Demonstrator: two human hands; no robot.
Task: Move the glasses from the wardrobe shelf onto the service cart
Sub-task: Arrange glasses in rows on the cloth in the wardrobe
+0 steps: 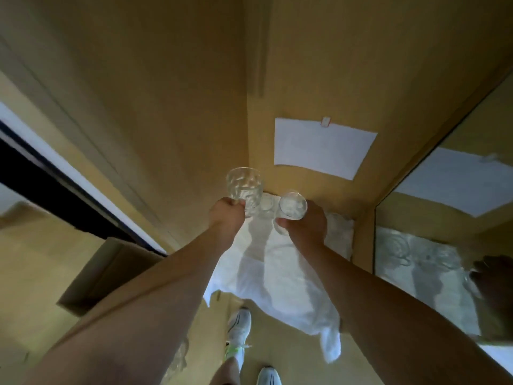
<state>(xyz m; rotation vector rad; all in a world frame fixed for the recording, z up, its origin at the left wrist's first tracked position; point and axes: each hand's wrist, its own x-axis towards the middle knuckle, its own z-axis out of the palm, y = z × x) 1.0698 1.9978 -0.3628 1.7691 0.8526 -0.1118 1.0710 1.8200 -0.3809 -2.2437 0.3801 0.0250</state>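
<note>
Both my arms reach forward into the wooden wardrobe. My left hand [226, 220] grips a faceted clear glass [244, 190] near its base and holds it lifted above the shelf. My right hand [305, 225] grips a second, rounder clear glass [292, 208] just above the white cloth [266, 273] that covers the wardrobe shelf. Another glass [266, 205] stands on the cloth between the two held ones, at the back. More glasses [340, 222] show faintly at the shelf's back right. The service cart is not in view.
A white paper sheet [322, 147] hangs on the wardrobe's back wall. A mirror panel [444, 245] on the right reflects the shelf and my hand. A cardboard box [108, 273] sits lower left. My white shoes [238, 326] stand on the floor below the shelf edge.
</note>
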